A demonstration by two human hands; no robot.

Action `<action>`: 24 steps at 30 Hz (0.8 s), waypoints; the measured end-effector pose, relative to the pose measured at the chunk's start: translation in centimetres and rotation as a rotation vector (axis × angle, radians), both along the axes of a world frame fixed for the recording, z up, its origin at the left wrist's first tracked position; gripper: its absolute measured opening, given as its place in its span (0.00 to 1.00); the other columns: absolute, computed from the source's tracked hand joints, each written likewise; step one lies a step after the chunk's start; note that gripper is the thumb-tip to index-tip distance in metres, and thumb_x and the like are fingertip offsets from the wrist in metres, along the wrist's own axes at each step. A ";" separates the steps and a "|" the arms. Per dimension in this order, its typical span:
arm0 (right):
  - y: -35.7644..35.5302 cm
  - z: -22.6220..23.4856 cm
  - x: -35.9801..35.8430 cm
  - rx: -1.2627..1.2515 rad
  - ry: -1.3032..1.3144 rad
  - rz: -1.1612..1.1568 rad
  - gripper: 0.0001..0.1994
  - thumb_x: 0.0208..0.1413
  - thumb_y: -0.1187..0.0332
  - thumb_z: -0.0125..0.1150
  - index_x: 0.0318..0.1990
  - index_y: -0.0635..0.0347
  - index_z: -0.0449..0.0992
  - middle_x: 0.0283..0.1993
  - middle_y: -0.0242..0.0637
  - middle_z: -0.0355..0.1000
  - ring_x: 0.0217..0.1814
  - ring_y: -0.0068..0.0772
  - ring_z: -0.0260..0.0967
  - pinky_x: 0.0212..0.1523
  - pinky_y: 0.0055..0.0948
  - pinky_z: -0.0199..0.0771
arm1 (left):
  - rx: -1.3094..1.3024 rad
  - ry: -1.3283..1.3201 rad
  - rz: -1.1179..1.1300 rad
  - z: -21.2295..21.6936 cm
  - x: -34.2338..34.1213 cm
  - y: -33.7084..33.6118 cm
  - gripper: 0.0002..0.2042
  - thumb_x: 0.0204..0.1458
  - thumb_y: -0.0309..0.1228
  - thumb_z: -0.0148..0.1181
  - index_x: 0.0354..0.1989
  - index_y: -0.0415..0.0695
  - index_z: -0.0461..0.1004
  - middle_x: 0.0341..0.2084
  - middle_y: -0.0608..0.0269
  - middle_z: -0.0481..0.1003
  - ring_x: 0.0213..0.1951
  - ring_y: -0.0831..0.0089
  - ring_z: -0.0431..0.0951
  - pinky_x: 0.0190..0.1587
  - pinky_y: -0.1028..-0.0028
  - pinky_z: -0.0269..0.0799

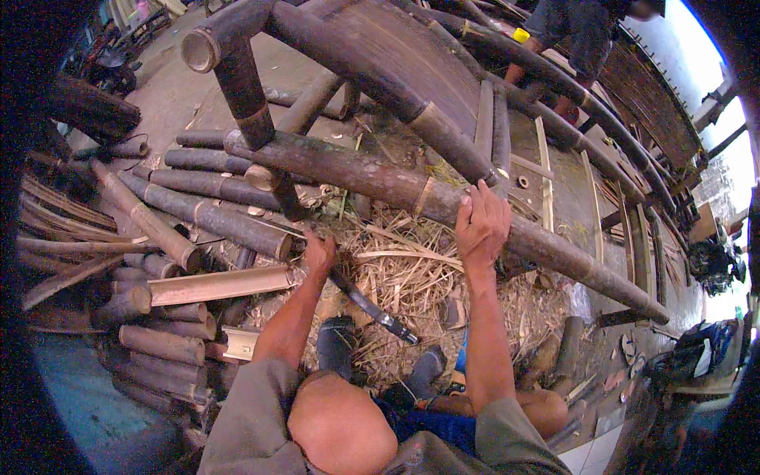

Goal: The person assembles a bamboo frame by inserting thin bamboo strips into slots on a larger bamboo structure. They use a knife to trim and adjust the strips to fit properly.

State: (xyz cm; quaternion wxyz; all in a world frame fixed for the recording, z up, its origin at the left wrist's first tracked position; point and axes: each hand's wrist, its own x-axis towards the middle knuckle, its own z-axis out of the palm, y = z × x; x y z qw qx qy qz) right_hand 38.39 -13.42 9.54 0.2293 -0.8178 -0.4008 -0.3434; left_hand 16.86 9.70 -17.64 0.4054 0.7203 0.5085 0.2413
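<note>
My left hand (320, 253) is closed, low at the left of a bamboo frame, around a long dark curved tool (364, 302). The tool's lower end points toward my feet, and its kind is unclear. A thin strip shows beyond my fingers. My right hand (483, 226) grips the long lower bamboo pole (356, 170) of the frame, its fingers laid over the top. Just beyond those fingers, the slanting upper bamboo pole (380, 91) meets the lower one. Beneath the frame lies a heap of pale bamboo shavings (412, 265).
Cut bamboo lengths (206, 186) lie on the floor at the left, beside a split bamboo piece (226, 285) and stacked short sections (162, 344). Thin slats stand at the right. Another person's legs (558, 47) show at the far right, behind further bamboo frames (609, 119).
</note>
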 end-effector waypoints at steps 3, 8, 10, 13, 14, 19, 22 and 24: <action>-1.0 -1.3 -2.3 0.028 0.009 0.009 0.19 0.61 0.65 0.57 0.56 0.67 0.74 0.66 0.55 0.67 0.66 0.55 0.65 0.70 0.53 0.54 | 0.019 -0.219 0.110 1.8 0.6 -2.1 0.47 0.53 0.38 0.62 0.73 0.36 0.36 0.48 0.31 0.74 0.47 0.39 0.77 0.53 0.54 0.69; -3.6 -7.4 -11.6 0.033 0.399 0.222 0.25 0.60 0.66 0.56 0.62 0.71 0.66 0.71 0.62 0.57 0.69 0.65 0.59 0.71 0.53 0.55 | -0.201 -0.574 0.218 2.0 -3.8 -4.9 0.48 0.52 0.24 0.62 0.75 0.42 0.33 0.55 0.41 0.71 0.48 0.51 0.76 0.58 0.64 0.68; -6.6 -13.9 -15.0 -0.157 0.720 0.215 0.25 0.60 0.65 0.57 0.62 0.71 0.66 0.71 0.61 0.56 0.68 0.65 0.61 0.67 0.51 0.62 | -0.442 -0.580 0.160 4.9 -5.5 -6.7 0.42 0.53 0.21 0.60 0.73 0.43 0.40 0.52 0.44 0.73 0.46 0.54 0.78 0.56 0.65 0.71; -8.5 -16.5 -19.4 -0.487 0.840 0.236 0.28 0.58 0.63 0.61 0.63 0.66 0.66 0.68 0.57 0.59 0.65 0.64 0.63 0.64 0.51 0.67 | -0.744 -0.736 0.115 10.7 -9.3 -8.7 0.33 0.53 0.18 0.58 0.67 0.44 0.51 0.48 0.47 0.75 0.43 0.59 0.80 0.50 0.67 0.78; -9.0 -17.1 -20.4 -0.539 0.823 0.244 0.28 0.57 0.62 0.61 0.64 0.64 0.66 0.67 0.56 0.60 0.64 0.64 0.63 0.63 0.52 0.68 | -0.828 -0.882 0.221 11.5 -10.3 -9.6 0.25 0.54 0.17 0.56 0.60 0.43 0.56 0.46 0.48 0.77 0.40 0.61 0.81 0.42 0.65 0.83; -10.6 -24.1 -20.5 -0.534 0.744 0.145 0.33 0.54 0.62 0.64 0.68 0.58 0.63 0.63 0.52 0.61 0.64 0.64 0.60 0.61 0.53 0.68 | -0.514 -0.761 -0.063 14.4 -12.3 -14.5 0.20 0.59 0.23 0.51 0.59 0.42 0.57 0.45 0.44 0.77 0.39 0.58 0.82 0.41 0.61 0.83; -10.8 -24.7 -20.2 -0.589 0.762 0.152 0.35 0.53 0.64 0.64 0.69 0.57 0.60 0.61 0.53 0.62 0.62 0.64 0.61 0.60 0.52 0.68 | -0.905 -0.934 0.219 12.8 -13.2 -14.1 0.14 0.61 0.26 0.49 0.54 0.43 0.60 0.40 0.47 0.78 0.36 0.60 0.81 0.37 0.63 0.82; -10.9 -24.6 -20.1 -0.595 0.812 0.176 0.36 0.53 0.66 0.63 0.70 0.55 0.58 0.62 0.56 0.61 0.62 0.65 0.61 0.60 0.51 0.68 | -0.888 -0.884 0.304 11.2 -13.4 -13.3 0.10 0.62 0.28 0.49 0.50 0.43 0.62 0.35 0.50 0.77 0.31 0.62 0.80 0.33 0.65 0.80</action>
